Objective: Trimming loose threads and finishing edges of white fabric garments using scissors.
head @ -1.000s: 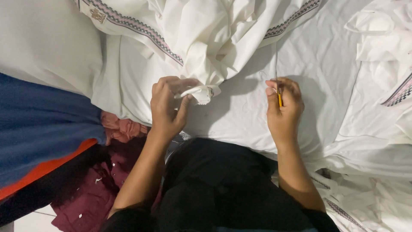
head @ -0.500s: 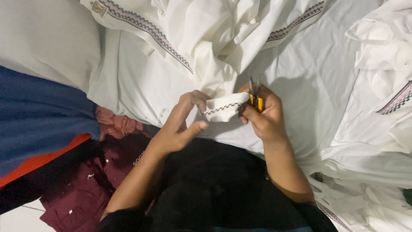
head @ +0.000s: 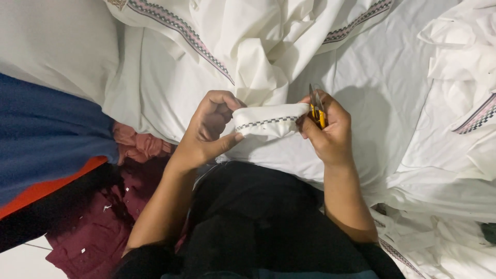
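Your left hand [head: 209, 132] pinches one end of a white cuff [head: 268, 123], thumb below and fingers curled over the top. Your right hand [head: 328, 132] is closed on yellow snips [head: 318, 111] and also steadies the cuff's other end. The cuff is held taut between both hands, above your lap, its dark patterned trim [head: 263, 123] facing you.

Progress, as a judgement: the snips' tips sit just beside the cuff's right end, blades pointing up and away from the cloth. Whether they are cutting a thread cannot be told; no loose thread shows at this size. The trim along the visible face looks clean. The far face and the rest of the garment [head: 248, 57] are unchecked as far as the view shows.

Edges and room: the cuff's right edge touches your right fingers, so the blades work close to skin. More white cloth [head: 454, 103] is heaped right and above. To the left lie a blue fabric [head: 46, 134] and maroon cloth [head: 93, 227], well apart from the hands. Open room is mostly above your lap, between the forearms.
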